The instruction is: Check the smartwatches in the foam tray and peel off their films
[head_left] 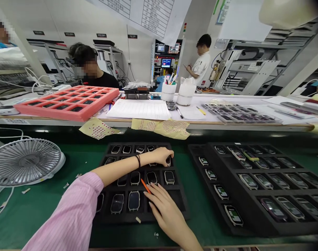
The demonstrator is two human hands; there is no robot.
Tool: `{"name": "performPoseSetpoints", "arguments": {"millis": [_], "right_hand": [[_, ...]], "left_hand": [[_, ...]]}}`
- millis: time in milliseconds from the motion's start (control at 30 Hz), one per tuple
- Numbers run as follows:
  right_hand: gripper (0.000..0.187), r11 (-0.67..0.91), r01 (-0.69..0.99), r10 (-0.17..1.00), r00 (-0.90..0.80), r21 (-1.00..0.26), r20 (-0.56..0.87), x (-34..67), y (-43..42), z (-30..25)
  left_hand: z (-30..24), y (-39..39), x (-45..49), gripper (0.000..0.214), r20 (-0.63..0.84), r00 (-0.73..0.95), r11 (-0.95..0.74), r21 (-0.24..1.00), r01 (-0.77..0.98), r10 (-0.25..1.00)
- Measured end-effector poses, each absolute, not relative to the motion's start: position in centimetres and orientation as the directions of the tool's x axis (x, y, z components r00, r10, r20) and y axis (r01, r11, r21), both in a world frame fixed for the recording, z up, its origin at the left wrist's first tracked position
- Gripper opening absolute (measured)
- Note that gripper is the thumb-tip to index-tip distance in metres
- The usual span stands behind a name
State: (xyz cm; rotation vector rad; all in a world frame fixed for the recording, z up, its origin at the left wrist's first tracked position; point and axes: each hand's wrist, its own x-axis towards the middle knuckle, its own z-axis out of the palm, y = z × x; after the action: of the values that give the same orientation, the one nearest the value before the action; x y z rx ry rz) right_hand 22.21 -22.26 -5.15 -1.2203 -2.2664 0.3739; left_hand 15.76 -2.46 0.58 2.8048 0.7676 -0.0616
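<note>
My left hand (161,156) reaches over a black foam tray (159,218) and curls its fingers at a watch case (168,161) in the right-hand column. The fingertips partly cover that case. Lower down, my right hand (167,206) lies over the tray's front right with a thin orange stick (145,185) held under its fingers; the stick's tip points up and left. Other watch cases with dark screens sit in the pockets, among them one (134,200) left of my right hand and one (169,177) between the hands.
More black trays (249,218) of watch cases stand to the right. A fan (28,160) sits at the left. On the shelf are a pink foam tray (84,113), paper sheets (139,108) and clear trays (242,115). Other people (96,75) are beyond.
</note>
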Motion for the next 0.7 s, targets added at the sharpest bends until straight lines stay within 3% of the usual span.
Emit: {"name": "performPoseSetpoints", "arguments": {"millis": [167,400,700], "right_hand": [[0.043,0.571,0.666,0.821,-0.462,-0.480,0.335,22.3,-22.4,-5.4],[0.040,0.544,0.690,0.839,-0.444,-0.478,0.314,22.1,-22.4,-5.0],[0.038,0.527,0.692,0.849,-0.405,-0.493,0.339,21.9,-22.5,-5.6]], "left_hand": [[2.6,-1.9,12.3,0.041,-0.020,0.816,-0.753,0.375,0.541,0.577],[2.7,-3.4,9.8,0.037,-0.173,0.761,-0.743,0.168,0.648,0.625],[1.2,-4.1,10.7,0.055,-0.160,0.696,-0.674,0.174,0.718,0.700]]}}
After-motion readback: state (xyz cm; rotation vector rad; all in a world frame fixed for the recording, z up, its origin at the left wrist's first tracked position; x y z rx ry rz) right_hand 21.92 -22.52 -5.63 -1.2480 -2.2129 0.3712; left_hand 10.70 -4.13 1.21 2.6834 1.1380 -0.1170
